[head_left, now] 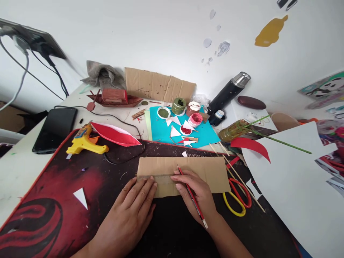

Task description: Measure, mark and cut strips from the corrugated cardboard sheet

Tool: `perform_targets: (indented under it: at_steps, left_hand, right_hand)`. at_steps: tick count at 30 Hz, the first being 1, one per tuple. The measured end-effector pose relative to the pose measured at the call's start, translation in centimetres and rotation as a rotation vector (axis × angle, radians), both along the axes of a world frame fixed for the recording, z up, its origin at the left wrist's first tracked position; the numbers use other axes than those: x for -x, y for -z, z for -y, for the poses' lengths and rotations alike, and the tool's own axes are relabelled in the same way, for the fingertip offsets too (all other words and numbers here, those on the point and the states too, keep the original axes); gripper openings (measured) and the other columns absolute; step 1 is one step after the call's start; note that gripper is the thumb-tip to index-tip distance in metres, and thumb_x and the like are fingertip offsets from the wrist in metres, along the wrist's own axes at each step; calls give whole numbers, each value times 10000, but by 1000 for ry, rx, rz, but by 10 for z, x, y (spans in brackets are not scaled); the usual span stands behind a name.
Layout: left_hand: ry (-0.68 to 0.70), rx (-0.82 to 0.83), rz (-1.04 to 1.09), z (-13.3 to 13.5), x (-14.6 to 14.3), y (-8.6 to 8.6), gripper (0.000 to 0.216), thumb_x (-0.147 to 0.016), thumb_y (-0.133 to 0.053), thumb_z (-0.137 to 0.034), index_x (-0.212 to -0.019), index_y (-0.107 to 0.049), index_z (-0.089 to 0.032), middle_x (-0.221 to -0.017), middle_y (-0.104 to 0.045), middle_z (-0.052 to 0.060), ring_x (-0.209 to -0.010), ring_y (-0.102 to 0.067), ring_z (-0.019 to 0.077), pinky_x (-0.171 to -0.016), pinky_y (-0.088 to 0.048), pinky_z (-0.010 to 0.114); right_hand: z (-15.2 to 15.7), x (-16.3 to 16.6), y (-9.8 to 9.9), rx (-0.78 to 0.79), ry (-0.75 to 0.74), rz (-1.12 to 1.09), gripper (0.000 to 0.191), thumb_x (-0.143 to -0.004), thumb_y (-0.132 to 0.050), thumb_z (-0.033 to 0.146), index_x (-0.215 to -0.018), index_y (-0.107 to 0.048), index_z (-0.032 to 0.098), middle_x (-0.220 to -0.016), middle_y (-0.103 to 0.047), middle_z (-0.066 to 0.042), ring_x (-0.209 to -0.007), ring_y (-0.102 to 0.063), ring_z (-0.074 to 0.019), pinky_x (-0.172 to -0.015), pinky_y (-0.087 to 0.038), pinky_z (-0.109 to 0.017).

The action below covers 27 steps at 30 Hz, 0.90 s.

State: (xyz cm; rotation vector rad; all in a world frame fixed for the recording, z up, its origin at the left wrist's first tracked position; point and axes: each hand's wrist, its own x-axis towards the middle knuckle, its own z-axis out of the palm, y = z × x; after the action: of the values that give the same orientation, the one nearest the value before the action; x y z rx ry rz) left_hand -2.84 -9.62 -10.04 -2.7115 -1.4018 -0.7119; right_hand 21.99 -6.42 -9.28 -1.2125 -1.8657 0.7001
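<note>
A rectangular piece of brown cardboard (209, 173) lies on the dark desk mat in front of me. Across its left half rests a clear ruler (162, 179). My left hand (131, 209) lies flat with fingers stretched over the ruler's left end and the cardboard. In my right hand (200, 191) is a red and black pencil (192, 197), its tip pointing away from me just above the cardboard. The fingertips of that hand reach the ruler's right end. Scissors with red and yellow handles (234, 208) lie at the cardboard's right edge, their blades hidden.
Left are a yellow glue gun (87, 141), a red paper boat shape (116, 135) and a phone (55, 129). Behind stand open paint pots (178, 105) on blue paper (158, 130), a brown model boat (115, 98) and a black flask (228, 93). Thin sticks (252, 195) lie right.
</note>
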Motion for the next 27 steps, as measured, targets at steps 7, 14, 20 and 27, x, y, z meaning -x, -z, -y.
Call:
perform_targets:
  at_steps: [7, 14, 20, 27]
  left_hand:
    - [29, -21, -16, 3, 3, 0, 399, -1156, -459, -286, -1317, -780, -111, -1361, -821, 111, -1268, -691, 273, -1347, -287, 433]
    - [92, 17, -18, 21, 8, 0, 446, -1167, -385, -262, -1380, -750, -122, -1402, -796, 103, -1300, -652, 260, -1293, -333, 418]
    - [151, -3, 3, 15, 18, -11, 469, -1183, -335, -248, -1337, -769, -161, -1280, -835, 53, -1201, -660, 234, -1183, -421, 389]
    - [136, -1, -4, 7, 27, -7, 359, -1179, -444, -275, -1293, -780, -219, -1343, -833, 18, -1239, -678, 255, -1088, -449, 431]
  right_hand:
    - [2, 2, 0, -14, 22, -9, 238, -1048, -715, 144, -1210, -818, 285, -1158, -874, -48, -1140, -808, -252, -1006, -656, -375]
    - [6, 4, -2, -8, 21, -18, 235, -1052, -708, 134, -1192, -816, 287, -1086, -885, -28, -1075, -811, -246, -965, -660, -378]
    - [10, 7, -2, -23, 25, -19, 240, -1042, -719, 119, -1186, -819, 283, -1053, -886, -24, -1064, -796, -237, -957, -660, -361]
    - [20, 8, -4, -18, 29, -16, 227, -1050, -712, 141, -1191, -830, 274, -1128, -858, -66, -1125, -786, -248, -1035, -641, -405]
